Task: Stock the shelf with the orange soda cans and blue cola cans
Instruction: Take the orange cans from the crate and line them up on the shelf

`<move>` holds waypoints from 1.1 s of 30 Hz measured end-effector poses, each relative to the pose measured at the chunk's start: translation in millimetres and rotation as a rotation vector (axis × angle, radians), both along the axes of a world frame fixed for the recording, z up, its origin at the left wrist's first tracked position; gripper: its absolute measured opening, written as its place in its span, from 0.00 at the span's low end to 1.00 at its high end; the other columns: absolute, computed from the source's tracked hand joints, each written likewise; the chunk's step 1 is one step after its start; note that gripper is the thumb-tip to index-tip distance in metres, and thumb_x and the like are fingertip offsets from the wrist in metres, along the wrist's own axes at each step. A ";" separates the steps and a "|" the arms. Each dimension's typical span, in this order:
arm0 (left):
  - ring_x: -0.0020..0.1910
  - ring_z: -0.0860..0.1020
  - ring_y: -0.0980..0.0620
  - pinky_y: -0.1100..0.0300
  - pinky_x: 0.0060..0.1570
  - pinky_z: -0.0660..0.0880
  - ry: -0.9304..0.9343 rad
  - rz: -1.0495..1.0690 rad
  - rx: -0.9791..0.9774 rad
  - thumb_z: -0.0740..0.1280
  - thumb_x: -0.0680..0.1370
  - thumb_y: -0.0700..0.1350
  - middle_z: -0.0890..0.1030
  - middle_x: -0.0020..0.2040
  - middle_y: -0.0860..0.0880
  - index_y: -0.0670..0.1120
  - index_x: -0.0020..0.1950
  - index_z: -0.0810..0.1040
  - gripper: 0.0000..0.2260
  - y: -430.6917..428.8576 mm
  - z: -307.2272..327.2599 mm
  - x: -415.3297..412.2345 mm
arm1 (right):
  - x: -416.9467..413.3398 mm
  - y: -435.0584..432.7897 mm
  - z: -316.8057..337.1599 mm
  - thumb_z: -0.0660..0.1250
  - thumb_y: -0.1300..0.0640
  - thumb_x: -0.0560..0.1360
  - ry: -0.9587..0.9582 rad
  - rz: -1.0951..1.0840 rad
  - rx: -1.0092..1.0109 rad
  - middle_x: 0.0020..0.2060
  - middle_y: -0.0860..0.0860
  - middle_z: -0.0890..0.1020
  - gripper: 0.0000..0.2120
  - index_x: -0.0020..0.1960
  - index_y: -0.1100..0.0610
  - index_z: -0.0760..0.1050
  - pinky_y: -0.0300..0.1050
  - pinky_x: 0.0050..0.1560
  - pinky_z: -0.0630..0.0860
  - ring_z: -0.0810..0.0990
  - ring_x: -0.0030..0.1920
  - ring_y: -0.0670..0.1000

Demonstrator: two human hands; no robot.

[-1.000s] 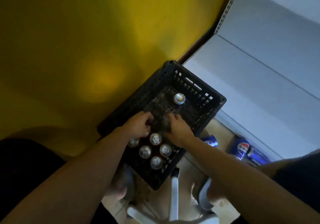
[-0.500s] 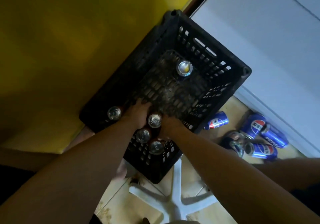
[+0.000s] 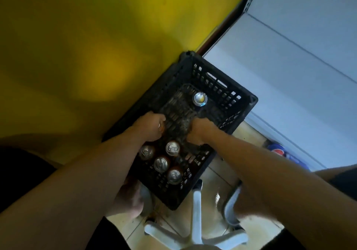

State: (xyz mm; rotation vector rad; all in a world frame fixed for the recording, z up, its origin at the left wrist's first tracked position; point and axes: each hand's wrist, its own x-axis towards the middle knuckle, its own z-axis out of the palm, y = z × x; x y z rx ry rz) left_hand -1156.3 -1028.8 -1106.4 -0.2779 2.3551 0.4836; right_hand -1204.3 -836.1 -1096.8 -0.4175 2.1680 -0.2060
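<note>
Inside the crate [image 3: 250,100], left grip [image 3: 151,127] clamps a can [image 3: 161,126]; right grip [image 3: 201,131] curls, on what I cannot tell. Cans seem stiff, slippery: hold the sides.

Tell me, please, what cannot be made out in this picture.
Head view only.
- Right hand: its back hides what, if anything, it holds in the crate.
- Can in the left hand: fingers cover most of it; colour unclear.
- Four clustered cans: only tops show; sides are dark.
- Blue cola cans on the floor: blurred, partly behind the right forearm; number unclear.
</note>
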 end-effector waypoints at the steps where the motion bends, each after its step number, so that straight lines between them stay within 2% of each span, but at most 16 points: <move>1: 0.60 0.78 0.41 0.48 0.58 0.76 0.030 0.036 0.028 0.75 0.73 0.50 0.77 0.62 0.44 0.52 0.69 0.74 0.25 -2.0 16.3 -5.7 | -9.8 3.8 16.0 0.67 0.47 0.76 0.016 -0.050 -0.023 0.57 0.55 0.80 0.20 0.63 0.57 0.76 0.47 0.53 0.77 0.79 0.54 0.57; 4: 0.57 0.78 0.46 0.56 0.52 0.77 0.126 0.186 0.099 0.75 0.74 0.54 0.78 0.60 0.47 0.50 0.67 0.75 0.24 -2.3 74.6 -22.3 | -37.0 17.7 68.3 0.69 0.50 0.76 0.006 -0.289 -0.205 0.61 0.53 0.78 0.20 0.66 0.54 0.76 0.46 0.55 0.78 0.78 0.58 0.56; 7: 0.43 0.83 0.50 0.62 0.33 0.76 0.254 0.369 0.170 0.70 0.77 0.58 0.80 0.52 0.48 0.49 0.58 0.75 0.17 5.0 131.4 -34.6 | -53.5 36.2 123.7 0.68 0.53 0.78 -0.110 -0.598 -0.461 0.58 0.50 0.74 0.15 0.64 0.50 0.76 0.52 0.52 0.84 0.76 0.57 0.56; 8: 0.39 0.83 0.50 0.62 0.29 0.74 0.303 0.431 0.194 0.68 0.77 0.60 0.81 0.49 0.47 0.48 0.56 0.76 0.17 7.6 147.2 -38.0 | -55.8 42.0 139.7 0.68 0.54 0.78 -0.142 -0.696 -0.534 0.58 0.50 0.74 0.14 0.62 0.51 0.77 0.54 0.50 0.84 0.77 0.57 0.56; 10: 0.35 0.82 0.49 0.62 0.30 0.72 0.379 0.595 0.301 0.67 0.77 0.62 0.83 0.46 0.46 0.47 0.53 0.77 0.18 11.8 176.2 -43.0 | -56.8 52.6 164.5 0.70 0.56 0.76 -0.159 -0.867 -0.681 0.60 0.53 0.74 0.13 0.60 0.53 0.78 0.57 0.49 0.84 0.79 0.57 0.59; 11: 0.35 0.81 0.49 0.62 0.30 0.71 0.391 0.715 0.414 0.67 0.77 0.61 0.84 0.45 0.45 0.46 0.54 0.78 0.19 13.2 187.2 -43.5 | -54.6 57.1 173.9 0.70 0.57 0.76 -0.159 -0.941 -0.762 0.60 0.55 0.75 0.13 0.60 0.54 0.79 0.57 0.48 0.84 0.79 0.57 0.59; 14: 0.39 0.79 0.46 0.57 0.37 0.74 0.281 1.085 0.870 0.69 0.78 0.56 0.83 0.46 0.41 0.42 0.56 0.78 0.18 18.5 213.4 -35.6 | -42.1 64.9 192.6 0.70 0.58 0.76 -0.231 -1.166 -1.042 0.58 0.58 0.76 0.11 0.58 0.55 0.77 0.55 0.48 0.83 0.82 0.52 0.60; 16: 0.42 0.80 0.44 0.55 0.43 0.76 0.235 1.207 1.122 0.69 0.78 0.53 0.82 0.48 0.39 0.41 0.57 0.77 0.16 23.0 219.9 -32.7 | -34.6 66.9 199.0 0.68 0.56 0.77 -0.341 -1.287 -1.216 0.55 0.60 0.78 0.13 0.60 0.57 0.75 0.55 0.51 0.83 0.85 0.47 0.62; 20: 0.45 0.83 0.44 0.56 0.44 0.81 0.194 1.152 1.460 0.68 0.77 0.51 0.83 0.52 0.38 0.38 0.63 0.76 0.20 37.1 227.8 -39.5 | -32.4 66.8 207.5 0.68 0.54 0.72 -0.554 -1.321 -1.432 0.55 0.63 0.82 0.24 0.65 0.61 0.73 0.49 0.48 0.83 0.82 0.53 0.66; 22: 0.48 0.84 0.43 0.54 0.48 0.81 0.158 1.095 1.544 0.67 0.77 0.50 0.83 0.54 0.37 0.38 0.66 0.74 0.22 44.7 232.1 -43.3 | -35.1 70.3 209.5 0.69 0.53 0.69 -0.599 -1.274 -1.505 0.58 0.65 0.81 0.31 0.70 0.62 0.71 0.49 0.45 0.83 0.82 0.53 0.65; 24: 0.50 0.83 0.41 0.51 0.52 0.80 0.131 1.028 1.583 0.65 0.77 0.50 0.82 0.56 0.36 0.37 0.67 0.73 0.23 50.8 233.7 -46.7 | -39.8 75.4 210.8 0.67 0.52 0.69 -0.588 -1.247 -1.562 0.58 0.64 0.80 0.32 0.72 0.61 0.70 0.46 0.42 0.82 0.82 0.51 0.63; 26: 0.53 0.82 0.41 0.48 0.56 0.77 0.130 0.960 1.596 0.63 0.74 0.50 0.81 0.58 0.36 0.38 0.68 0.73 0.25 57.4 235.1 -51.9 | -44.5 79.4 213.7 0.65 0.51 0.72 -0.552 -1.250 -1.608 0.56 0.62 0.81 0.28 0.70 0.60 0.72 0.44 0.38 0.80 0.82 0.48 0.61; 28: 0.54 0.81 0.42 0.47 0.55 0.75 0.143 0.908 1.610 0.64 0.72 0.50 0.81 0.59 0.37 0.39 0.68 0.73 0.27 64.2 234.0 -59.5 | -48.6 81.9 217.1 0.67 0.50 0.75 -0.474 -1.240 -1.629 0.54 0.61 0.81 0.23 0.66 0.59 0.73 0.42 0.36 0.79 0.82 0.46 0.59; 30: 0.54 0.81 0.41 0.48 0.51 0.77 0.159 0.853 1.629 0.71 0.68 0.50 0.81 0.61 0.37 0.40 0.71 0.70 0.33 72.8 231.9 -68.4 | -51.3 85.4 219.2 0.72 0.51 0.73 -0.330 -1.238 -1.609 0.54 0.59 0.81 0.20 0.62 0.54 0.71 0.43 0.37 0.78 0.82 0.45 0.59; 32: 0.56 0.81 0.40 0.47 0.49 0.79 0.173 0.757 1.656 0.80 0.61 0.48 0.79 0.63 0.36 0.42 0.74 0.66 0.45 81.8 227.3 -79.7 | -53.9 91.5 220.4 0.74 0.54 0.69 -0.209 -1.254 -1.581 0.53 0.58 0.82 0.22 0.60 0.53 0.70 0.44 0.38 0.75 0.82 0.47 0.58; 33: 0.57 0.81 0.39 0.47 0.49 0.80 0.177 0.707 1.673 0.81 0.59 0.46 0.78 0.64 0.36 0.42 0.75 0.65 0.47 87.4 225.8 -83.8 | -55.1 95.5 221.1 0.74 0.55 0.68 -0.161 -1.266 -1.584 0.53 0.57 0.82 0.23 0.59 0.53 0.70 0.44 0.39 0.74 0.82 0.47 0.56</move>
